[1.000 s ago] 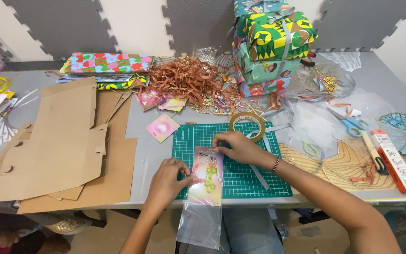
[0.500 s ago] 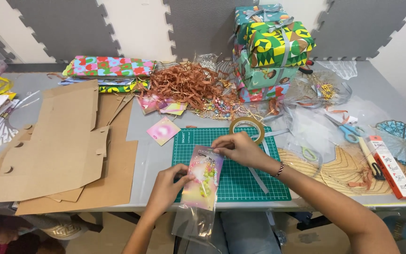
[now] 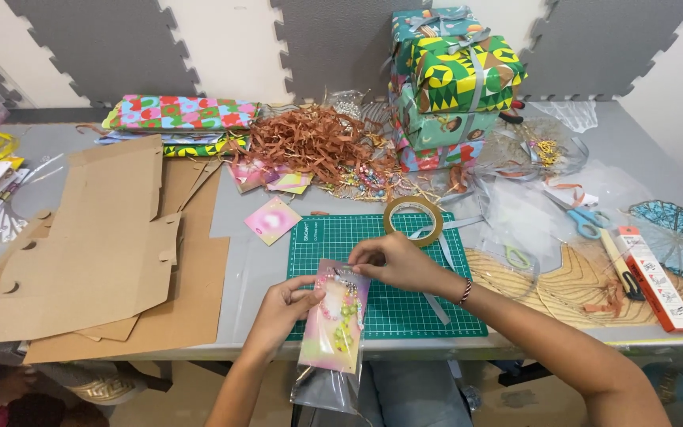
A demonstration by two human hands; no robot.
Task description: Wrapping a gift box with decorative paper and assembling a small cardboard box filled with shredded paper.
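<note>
Both my hands hold a pink and yellow card (image 3: 335, 324) with beaded jewellery on it, partly inside a clear plastic sleeve (image 3: 327, 386) that hangs past the table's front edge. My left hand (image 3: 281, 308) pinches the card's left edge. My right hand (image 3: 393, 261) grips its top end. They are over the lower part of a green cutting mat (image 3: 405, 304). A roll of brown tape (image 3: 414, 220) stands on the mat's far edge, just beyond my right hand.
Flat cardboard pieces (image 3: 96, 245) lie at the left. Brown paper shred (image 3: 310, 138), folded wrapping paper (image 3: 179, 112) and stacked wrapped boxes (image 3: 452, 79) line the back. Blue scissors (image 3: 586, 217), a box cutter (image 3: 620, 265), an orange box (image 3: 650, 277) and clear film lie at the right. A small pink card (image 3: 273, 220) lies left of the mat.
The card and sleeve have slid toward me and lower over the table edge, with less sleeve showing below the card. Both hands came nearer with it.
</note>
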